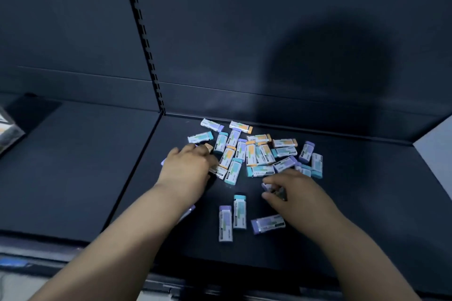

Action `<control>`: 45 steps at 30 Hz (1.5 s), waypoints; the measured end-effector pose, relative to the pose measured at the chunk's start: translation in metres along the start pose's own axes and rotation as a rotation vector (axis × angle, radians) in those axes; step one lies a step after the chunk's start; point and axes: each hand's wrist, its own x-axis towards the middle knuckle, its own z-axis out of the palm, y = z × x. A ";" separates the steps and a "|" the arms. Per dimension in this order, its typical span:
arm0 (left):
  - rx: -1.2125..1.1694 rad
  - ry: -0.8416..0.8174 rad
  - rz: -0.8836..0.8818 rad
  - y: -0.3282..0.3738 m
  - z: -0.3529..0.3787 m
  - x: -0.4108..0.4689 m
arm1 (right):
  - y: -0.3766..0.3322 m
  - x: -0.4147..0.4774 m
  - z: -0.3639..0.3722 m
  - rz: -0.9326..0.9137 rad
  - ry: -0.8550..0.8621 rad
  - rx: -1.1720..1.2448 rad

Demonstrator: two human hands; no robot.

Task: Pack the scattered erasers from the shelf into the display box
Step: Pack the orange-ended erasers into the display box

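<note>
the right hand (297, 194) curls its fingers round one small eraser (271, 189), pinched off the dark shelf (367, 203). the left hand (188, 166) lies flat, fingers spread over the pile's left edge; whether it grips anything, i cannot tell. the main heap of erasers (254, 151) holds roughly twenty-odd, overlapping. three loose erasers (238, 217) lie between the forearms. a slotted upright (144, 39) divides the back panel.
</note>
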 end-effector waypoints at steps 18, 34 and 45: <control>-0.083 -0.043 0.334 -0.011 0.002 -0.010 | -0.050 0.027 0.033 -0.161 0.091 -0.090; -0.118 -0.064 -0.133 -0.027 -0.006 0.020 | -0.060 0.037 0.041 -0.090 0.215 -0.358; 0.009 -0.066 -0.179 -0.007 -0.008 0.031 | -0.052 0.045 0.044 -0.115 0.262 -0.337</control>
